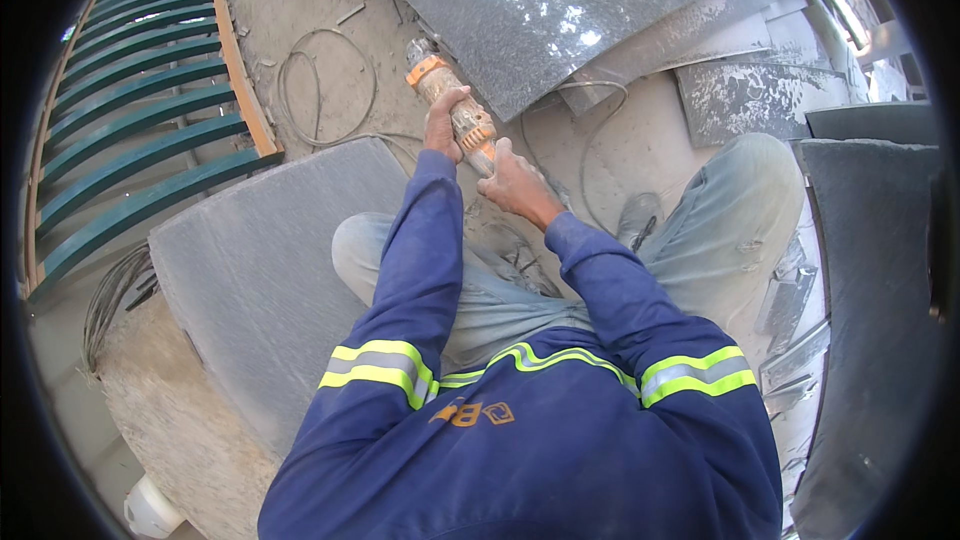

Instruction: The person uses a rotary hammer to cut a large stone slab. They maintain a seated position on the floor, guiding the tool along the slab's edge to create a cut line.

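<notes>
Out in front of my knees I hold a dusty orange angle grinder [437, 83], its metal head tilted up and to the left. My left hand [443, 126] wraps round the middle of its body. Farther back, my right hand [517, 183] is closed on the rear end, where the fingers partly hide the handle. Just right of the grinder's head lies a large dark, shiny stone slab [520, 15], its edge close to the tool. Whether a disc is fitted cannot be made out.
A cable [375, 70] loops over the dusty floor. Beside my left knee lies a grey slab [270, 240]. Green slats in an orange frame [150, 90] stand at the far left. Broken slab pieces [790, 310] and a dark slab [870, 320] are on the right.
</notes>
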A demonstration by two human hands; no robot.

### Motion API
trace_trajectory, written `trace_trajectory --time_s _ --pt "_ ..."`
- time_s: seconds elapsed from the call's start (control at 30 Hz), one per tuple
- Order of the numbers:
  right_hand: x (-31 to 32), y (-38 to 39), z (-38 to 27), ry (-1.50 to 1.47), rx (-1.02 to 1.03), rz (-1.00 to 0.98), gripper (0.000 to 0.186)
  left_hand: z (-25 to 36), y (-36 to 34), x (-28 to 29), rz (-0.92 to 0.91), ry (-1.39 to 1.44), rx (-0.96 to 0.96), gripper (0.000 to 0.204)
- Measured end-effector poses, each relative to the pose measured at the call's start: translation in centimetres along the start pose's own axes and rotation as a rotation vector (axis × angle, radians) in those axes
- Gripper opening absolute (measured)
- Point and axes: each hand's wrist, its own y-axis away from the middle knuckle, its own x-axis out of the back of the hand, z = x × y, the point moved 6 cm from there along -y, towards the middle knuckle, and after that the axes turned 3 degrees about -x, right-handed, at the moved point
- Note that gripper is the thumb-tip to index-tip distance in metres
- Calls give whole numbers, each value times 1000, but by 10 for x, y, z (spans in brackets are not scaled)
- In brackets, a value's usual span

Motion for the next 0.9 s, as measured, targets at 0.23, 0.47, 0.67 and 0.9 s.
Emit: trace_trajectory --time_s 0.23,0.47,0.67,0.9 --pt "0 21 2 29 -24 11 47 -7 19 -6 21 -30 1 33" --pt "3 28 -5 18 -24 4 46 -5 24 -5 54 -36 9 35" --pt "2 15 1 8 38 36 43 -5 15 -6 54 -53 8 37" --pt "1 2 1 2 14 24 44 -4 -1 0 68 -58 12 37"
